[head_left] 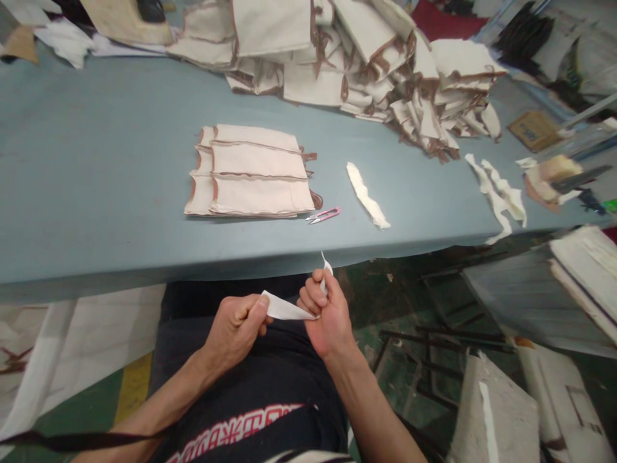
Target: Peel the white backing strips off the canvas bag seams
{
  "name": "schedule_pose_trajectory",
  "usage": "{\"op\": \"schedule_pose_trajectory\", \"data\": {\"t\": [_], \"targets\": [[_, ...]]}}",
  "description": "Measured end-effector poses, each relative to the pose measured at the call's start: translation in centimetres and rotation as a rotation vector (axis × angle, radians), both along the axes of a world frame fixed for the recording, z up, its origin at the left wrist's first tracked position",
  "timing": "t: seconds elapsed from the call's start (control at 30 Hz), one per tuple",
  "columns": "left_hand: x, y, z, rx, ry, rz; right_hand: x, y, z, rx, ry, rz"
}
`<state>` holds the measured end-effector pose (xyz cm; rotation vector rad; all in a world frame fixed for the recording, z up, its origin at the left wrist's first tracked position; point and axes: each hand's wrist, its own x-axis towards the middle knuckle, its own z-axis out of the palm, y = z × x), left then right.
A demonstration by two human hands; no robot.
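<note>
A white strip (289, 309) is stretched between my two hands, in front of the table's near edge. My left hand (237, 325) pinches one end of it between thumb and fingers. The fingers of my right hand (328, 315) are curled round the other part, and a thin pointed tail sticks up above them. On the table beyond lie several cream cloth pieces with brown edging (260, 170), laid in overlapping rows. Pink-handled thread snips (324, 215) rest at their lower right corner. Farther right lies a crumpled cream strip (367, 196).
A big heap of cream cloth pieces (313, 87) covers the back of the blue-grey table (96, 161). Loose white strips (499, 193), a small cardboard box (534, 130) and odds and ends lie at the right. Stacked pale bundles (496, 408) stand at lower right.
</note>
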<state>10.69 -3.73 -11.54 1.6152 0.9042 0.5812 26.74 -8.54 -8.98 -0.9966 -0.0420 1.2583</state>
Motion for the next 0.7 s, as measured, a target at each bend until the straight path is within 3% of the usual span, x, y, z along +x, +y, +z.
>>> {"op": "schedule_pose_trajectory", "data": {"t": [0.17, 0.37, 0.6, 0.7], "targets": [[0.0, 0.2, 0.5, 0.094, 0.018, 0.021, -0.2, -1.2, -0.1, 0.08, -0.014, 0.0], [0.6, 0.1, 1.0, 0.026, 0.033, 0.059, 0.7, -1.5, 0.1, 0.075, -0.069, -0.078], [0.2, 0.3, 2.2, 0.01, 0.026, 0.104, 2.6, -3.0, -3.4, -0.165, -0.375, -0.218], [-0.3, 0.6, 1.6, 0.024, 0.117, -0.067, 3.9, -5.2, -5.0, -0.249, -0.465, -0.205]]}}
